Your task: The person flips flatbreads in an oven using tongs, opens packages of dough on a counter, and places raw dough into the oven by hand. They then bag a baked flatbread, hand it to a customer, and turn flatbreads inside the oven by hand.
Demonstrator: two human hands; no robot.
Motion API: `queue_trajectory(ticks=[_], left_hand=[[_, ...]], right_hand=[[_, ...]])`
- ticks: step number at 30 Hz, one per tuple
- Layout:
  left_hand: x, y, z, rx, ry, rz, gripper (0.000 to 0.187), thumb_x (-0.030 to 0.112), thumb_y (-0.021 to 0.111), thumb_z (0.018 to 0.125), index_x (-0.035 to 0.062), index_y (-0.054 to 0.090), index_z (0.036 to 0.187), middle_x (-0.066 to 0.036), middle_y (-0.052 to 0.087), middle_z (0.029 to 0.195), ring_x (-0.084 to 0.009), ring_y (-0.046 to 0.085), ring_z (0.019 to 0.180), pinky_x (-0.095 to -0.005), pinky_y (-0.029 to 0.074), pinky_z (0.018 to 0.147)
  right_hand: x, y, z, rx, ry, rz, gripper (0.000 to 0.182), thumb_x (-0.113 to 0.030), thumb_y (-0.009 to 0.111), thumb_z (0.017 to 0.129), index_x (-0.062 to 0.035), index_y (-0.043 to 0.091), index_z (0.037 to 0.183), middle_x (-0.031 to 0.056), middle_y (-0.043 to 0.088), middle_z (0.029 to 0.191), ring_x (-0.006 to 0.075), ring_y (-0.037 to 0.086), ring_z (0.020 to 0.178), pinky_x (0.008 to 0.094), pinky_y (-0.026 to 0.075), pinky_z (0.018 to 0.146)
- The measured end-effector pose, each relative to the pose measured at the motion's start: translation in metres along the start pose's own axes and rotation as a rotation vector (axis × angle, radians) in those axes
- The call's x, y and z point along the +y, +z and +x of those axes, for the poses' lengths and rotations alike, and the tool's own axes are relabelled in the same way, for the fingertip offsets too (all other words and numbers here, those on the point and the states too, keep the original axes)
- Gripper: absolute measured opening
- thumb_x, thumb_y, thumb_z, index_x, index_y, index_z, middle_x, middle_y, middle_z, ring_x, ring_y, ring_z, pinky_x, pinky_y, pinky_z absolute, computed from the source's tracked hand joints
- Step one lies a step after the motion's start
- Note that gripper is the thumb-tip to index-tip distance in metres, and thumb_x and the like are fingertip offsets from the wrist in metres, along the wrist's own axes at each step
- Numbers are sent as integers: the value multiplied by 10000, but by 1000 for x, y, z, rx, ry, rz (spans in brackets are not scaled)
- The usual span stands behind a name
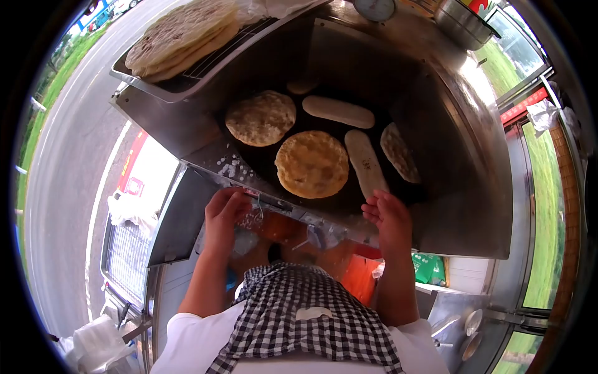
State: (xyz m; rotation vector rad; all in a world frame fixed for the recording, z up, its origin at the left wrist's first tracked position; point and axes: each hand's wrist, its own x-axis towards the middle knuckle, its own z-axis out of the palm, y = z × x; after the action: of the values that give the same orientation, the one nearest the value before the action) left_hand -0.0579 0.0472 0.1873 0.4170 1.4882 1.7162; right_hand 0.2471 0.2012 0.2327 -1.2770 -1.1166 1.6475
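My right hand (387,215) is at the near end of a long pale dough piece (365,161) on the dark griddle, fingers bent towards it; whether they grip it is unclear. My left hand (225,207) is at the griddle's front metal edge, its fingers curled, and what they may hold is hidden. Between the hands and farther in lies a golden round flatbread (311,164). A paler round flatbread (260,118) is behind it to the left. Another long dough piece (338,111) lies at the back, and an oval bread (399,153) is at the right.
A tray (177,95) with stacked flatbreads (182,38) stands at the upper left. High metal walls (461,156) enclose the griddle. A metal pot (462,25) sits at the upper right. White crumbs (232,167) lie by the front left edge.
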Motion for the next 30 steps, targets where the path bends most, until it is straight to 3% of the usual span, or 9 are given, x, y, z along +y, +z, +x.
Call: queue_trajectory(ticks=[6, 14, 23, 30], left_hand=[[-1, 2, 4, -133, 2, 22, 212, 178, 619, 975, -10, 632, 1073, -66, 682, 947, -124, 639, 837, -250, 515, 766], [0, -6, -33, -34, 42, 106, 204, 165, 609, 974, -14, 638, 1068, -61, 677, 927, -126, 641, 833, -266, 518, 767], [-62, -16, -110, 86, 14, 66, 182, 167, 627, 960, 5, 671, 1030, -41, 682, 891, -103, 621, 800, -249, 493, 724], [-64, 5, -165, 172, -4, 135, 202, 172, 640, 954, -6, 674, 1043, -36, 675, 908, -110, 612, 815, -265, 492, 746]], right_hand=[[23, -2, -34, -1, -1, 8, 308, -186, 591, 996, 13, 614, 1230, 110, 681, 1060, 211, 679, 953, 315, 537, 842], [47, -10, -53, -177, 45, -25, 283, -184, 600, 1001, -8, 626, 1221, 91, 687, 1033, 179, 671, 943, 308, 543, 834], [49, -11, -67, -520, 152, -74, 277, -141, 612, 993, 8, 615, 1227, 83, 685, 1021, 149, 662, 929, 275, 546, 848], [77, -25, -76, -619, 169, -132, 287, -125, 609, 990, 36, 605, 1228, 80, 687, 1024, 135, 659, 922, 269, 548, 841]])
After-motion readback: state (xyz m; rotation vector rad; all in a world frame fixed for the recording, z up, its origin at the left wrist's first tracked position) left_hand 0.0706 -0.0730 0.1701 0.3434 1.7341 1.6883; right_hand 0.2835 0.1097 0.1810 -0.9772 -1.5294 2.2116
